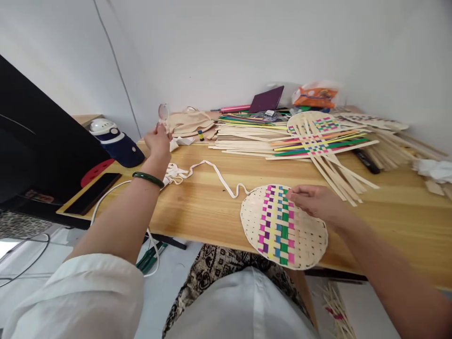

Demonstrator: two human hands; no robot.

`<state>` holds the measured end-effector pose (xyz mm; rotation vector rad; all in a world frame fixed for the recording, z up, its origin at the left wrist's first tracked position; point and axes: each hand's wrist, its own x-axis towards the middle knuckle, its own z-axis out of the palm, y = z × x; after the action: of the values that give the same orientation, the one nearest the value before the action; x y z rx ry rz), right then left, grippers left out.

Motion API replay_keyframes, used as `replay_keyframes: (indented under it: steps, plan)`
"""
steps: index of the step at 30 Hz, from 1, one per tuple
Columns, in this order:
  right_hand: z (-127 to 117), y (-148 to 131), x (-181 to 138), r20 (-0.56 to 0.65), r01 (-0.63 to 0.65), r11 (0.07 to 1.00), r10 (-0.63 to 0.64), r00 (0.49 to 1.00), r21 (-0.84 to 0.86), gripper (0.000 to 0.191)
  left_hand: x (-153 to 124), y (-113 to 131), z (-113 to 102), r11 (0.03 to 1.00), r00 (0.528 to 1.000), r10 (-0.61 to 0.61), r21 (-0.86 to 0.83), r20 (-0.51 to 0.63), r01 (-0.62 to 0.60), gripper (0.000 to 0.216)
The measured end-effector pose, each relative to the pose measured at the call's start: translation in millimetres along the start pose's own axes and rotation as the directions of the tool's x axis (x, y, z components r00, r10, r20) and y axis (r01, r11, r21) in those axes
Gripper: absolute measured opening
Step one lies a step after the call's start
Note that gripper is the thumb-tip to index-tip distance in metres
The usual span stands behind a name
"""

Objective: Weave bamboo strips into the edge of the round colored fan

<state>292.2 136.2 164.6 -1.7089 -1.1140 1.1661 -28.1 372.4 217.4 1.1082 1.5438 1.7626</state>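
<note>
My left hand reaches to the back left of the table, its fingers closed round a small clear ring that looks like a tape roll. Over the upper right of an oval woven mat, my right hand has its fingertips pinched together; what they hold, if anything, is hidden. The mat is pale with pink, purple, yellow, blue and green checks, and it overhangs the table's front edge. From its upper left edge a white ribbon winds across to a loose heap beside my left forearm.
Pale and coloured strips lie along the back, with a half-woven piece at the right. Round pale pieces are stacked at the back left. A blue bottle and a dark phone-like slab are at the left.
</note>
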Motion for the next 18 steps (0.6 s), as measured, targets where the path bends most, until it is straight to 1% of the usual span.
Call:
replay_keyframes:
  steps: [2, 5, 7, 8, 9, 11, 14, 16, 18]
  plan:
    - [9, -3, 0, 0.010, 0.017, 0.998, -0.017, 1.000, -0.060, 0.030, -24, 11, 14, 0.994, 0.997, -0.038, -0.105, 0.064, 0.044, 0.020]
    - [16, -5, 0, 0.024, 0.020, 0.994, -0.018, 1.000, -0.111, 0.027, -71, 25, 23, 0.963, 0.970, -0.071, -0.239, 0.232, 0.128, 0.015]
    - [14, -7, 2, 0.010, 0.033, 0.991, -0.032, 0.999, -0.128, 0.024, -106, 29, 21, 0.932, 0.940, -0.073, -0.312, 0.334, 0.184, 0.013]
    - [10, -8, 5, -0.008, 0.041, 0.989, -0.042, 0.999, -0.139, 0.022, -123, 28, 17, 0.899, 0.903, -0.075, -0.363, 0.423, 0.245, 0.012]
    - [6, -9, 9, -0.031, 0.047, 0.987, -0.052, 0.998, -0.152, 0.021, -140, 26, 13, 0.875, 0.874, -0.082, -0.386, 0.479, 0.293, 0.012]
    - [-6, -13, 20, -0.077, 0.043, 0.983, -0.058, 0.995, -0.179, 0.019, -169, 17, 2, 0.842, 0.843, -0.112, -0.401, 0.525, 0.361, 0.018]
    - [-18, -17, 39, -0.111, 0.015, 0.975, -0.040, 0.993, -0.220, 0.023, -199, -1, -13, 0.825, 0.830, -0.175, -0.381, 0.530, 0.418, 0.022]
    - [-18, -17, 50, -0.105, 0.004, 0.971, -0.030, 0.994, -0.240, 0.024, -212, -11, -22, 0.815, 0.834, -0.208, -0.382, 0.511, 0.436, 0.023]
    - [-11, -16, 56, -0.081, 0.012, 0.967, -0.033, 0.996, -0.254, 0.021, -220, -19, -30, 0.817, 0.836, -0.222, -0.373, 0.501, 0.440, 0.025]
